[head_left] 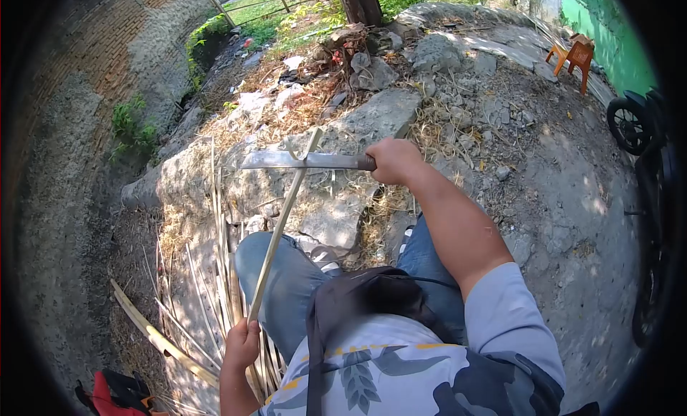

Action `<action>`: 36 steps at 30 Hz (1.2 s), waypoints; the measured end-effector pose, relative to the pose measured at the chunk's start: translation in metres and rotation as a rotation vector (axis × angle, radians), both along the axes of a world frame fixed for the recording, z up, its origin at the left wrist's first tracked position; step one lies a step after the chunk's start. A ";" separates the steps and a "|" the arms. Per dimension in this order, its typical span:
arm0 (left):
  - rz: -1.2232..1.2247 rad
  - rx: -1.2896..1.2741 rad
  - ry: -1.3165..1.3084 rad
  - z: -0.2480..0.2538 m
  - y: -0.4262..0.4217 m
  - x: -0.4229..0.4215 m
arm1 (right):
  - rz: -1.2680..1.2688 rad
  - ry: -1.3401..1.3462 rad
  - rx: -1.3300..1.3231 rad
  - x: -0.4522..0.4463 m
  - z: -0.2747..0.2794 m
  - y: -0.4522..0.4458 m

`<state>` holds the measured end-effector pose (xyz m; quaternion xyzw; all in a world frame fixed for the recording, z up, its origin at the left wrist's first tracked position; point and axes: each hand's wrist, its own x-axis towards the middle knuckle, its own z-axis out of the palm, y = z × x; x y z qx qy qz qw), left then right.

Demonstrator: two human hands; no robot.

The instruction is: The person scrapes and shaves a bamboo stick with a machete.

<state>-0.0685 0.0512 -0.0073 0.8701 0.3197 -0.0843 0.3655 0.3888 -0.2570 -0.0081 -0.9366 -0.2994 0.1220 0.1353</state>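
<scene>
My right hand is wrapped round the handle of a machete, whose broad blade points left. Lower down, my left hand grips the near end of a long, pale bamboo strip. The strip slants up and away past my left knee, and its far end meets the blade. A thin curled sliver stands up at the blade's edge, where the two cross. Beside my left leg lies a bundle of similar strips on the ground.
A thicker split bamboo piece lies at the lower left, near a red and black item. Ahead are a broken concrete slab, rubble and a tree trunk. An orange chair and a motorbike stand at the right.
</scene>
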 end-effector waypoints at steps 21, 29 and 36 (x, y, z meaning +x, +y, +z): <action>-0.081 -0.043 -0.025 0.017 -0.025 0.023 | -0.187 0.061 0.134 -0.003 -0.007 0.007; -0.126 -0.040 -0.108 -0.005 -0.023 0.011 | 0.048 0.588 0.298 0.013 -0.025 0.001; -0.095 -0.006 -0.090 0.008 -0.033 0.040 | 0.342 0.032 0.054 -0.044 0.001 0.034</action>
